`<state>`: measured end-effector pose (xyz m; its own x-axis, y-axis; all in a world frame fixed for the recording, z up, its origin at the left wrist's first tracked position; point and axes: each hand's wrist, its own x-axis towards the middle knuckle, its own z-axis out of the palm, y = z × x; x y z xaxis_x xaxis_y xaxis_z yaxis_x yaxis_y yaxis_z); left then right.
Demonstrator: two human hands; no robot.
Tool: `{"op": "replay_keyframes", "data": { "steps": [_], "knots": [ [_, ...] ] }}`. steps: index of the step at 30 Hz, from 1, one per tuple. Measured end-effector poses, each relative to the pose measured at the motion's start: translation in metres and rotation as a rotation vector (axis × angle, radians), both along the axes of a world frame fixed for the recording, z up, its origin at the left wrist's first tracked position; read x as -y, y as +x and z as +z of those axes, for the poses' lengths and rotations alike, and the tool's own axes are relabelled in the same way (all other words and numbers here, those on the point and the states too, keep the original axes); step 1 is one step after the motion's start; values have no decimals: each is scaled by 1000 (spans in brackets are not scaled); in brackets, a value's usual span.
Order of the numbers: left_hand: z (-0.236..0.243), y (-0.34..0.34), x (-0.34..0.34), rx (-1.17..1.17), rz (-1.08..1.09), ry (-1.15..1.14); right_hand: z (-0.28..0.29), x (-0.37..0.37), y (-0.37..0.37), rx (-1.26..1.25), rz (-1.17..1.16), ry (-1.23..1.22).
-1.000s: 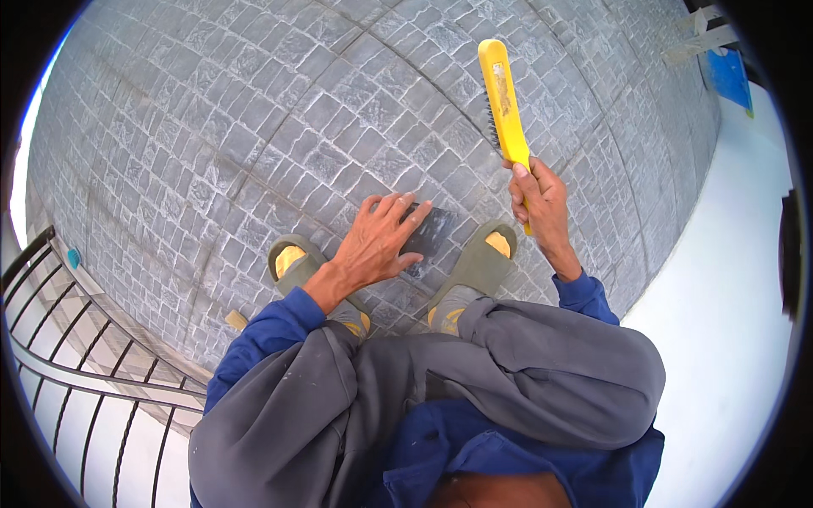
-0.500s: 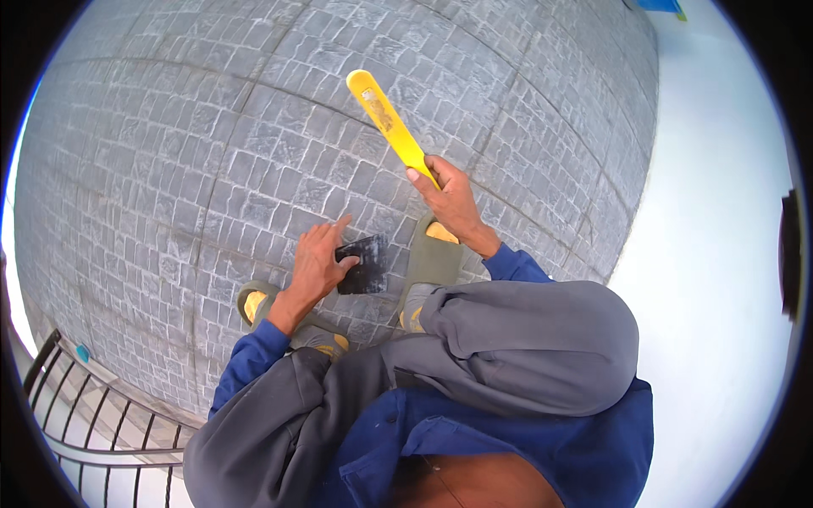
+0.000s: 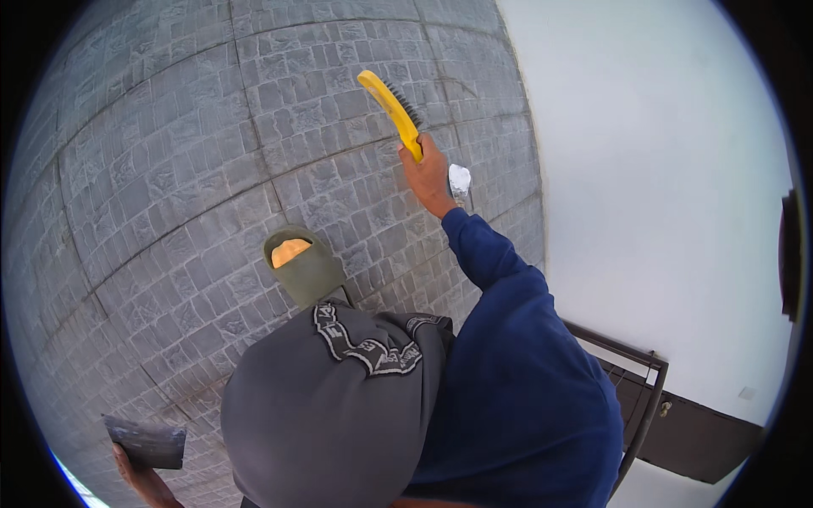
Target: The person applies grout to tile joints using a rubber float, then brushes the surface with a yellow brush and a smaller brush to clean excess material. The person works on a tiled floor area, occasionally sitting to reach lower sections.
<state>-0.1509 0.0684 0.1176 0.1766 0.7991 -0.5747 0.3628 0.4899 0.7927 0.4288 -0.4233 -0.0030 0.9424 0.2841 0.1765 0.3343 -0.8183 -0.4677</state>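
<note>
My right hand (image 3: 423,169) grips the handle of a yellow wire brush (image 3: 389,105), its bristles facing right. Just right of that hand, a small white lump (image 3: 460,179) is visible, partly behind my wrist. Low at the left, my left hand (image 3: 140,474) holds a dark, flat rectangular blade-like piece (image 3: 146,440); any handle is hidden. An olive slide sandal (image 3: 305,274) with an orange-tipped sock in it rests on the grey stone-patterned floor (image 3: 169,254), below and left of the brush.
A pale wall (image 3: 652,169) runs along the right. At lower right stand a dark metal railing (image 3: 648,398) and a dark brown panel (image 3: 703,436) behind it. My bent leg (image 3: 322,415) fills the lower middle.
The view has turned toward the wall. My left hand has picked up the dark piece from between my feet and moved to the lower left. My right hand still grips the brush.
</note>
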Motion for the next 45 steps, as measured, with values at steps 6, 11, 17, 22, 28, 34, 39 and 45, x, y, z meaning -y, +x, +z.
{"op": "replay_keyframes", "data": {
  "steps": [6,11,17,22,28,34,39,45],
  "knots": [
    [62,69,12,-214,-334,294,-31,56,72,265,-104,-211],
    [156,132,79,-736,-542,296,-76,72,104,428,-285,-351],
    [161,164,111,-779,-624,437,-106,82,97,318,-389,-296],
    [157,195,127,-814,-840,616,-99,83,100,303,-370,-309],
    [171,251,207,-795,-557,263,-91,64,98,287,-440,-322],
    [192,279,259,-846,-312,281,-79,57,98,150,-285,-353],
    [191,269,288,-792,-256,253,-75,73,106,175,-203,-525],
    [204,241,309,-740,-197,237,-75,76,112,96,-165,-393]
  ]
}}
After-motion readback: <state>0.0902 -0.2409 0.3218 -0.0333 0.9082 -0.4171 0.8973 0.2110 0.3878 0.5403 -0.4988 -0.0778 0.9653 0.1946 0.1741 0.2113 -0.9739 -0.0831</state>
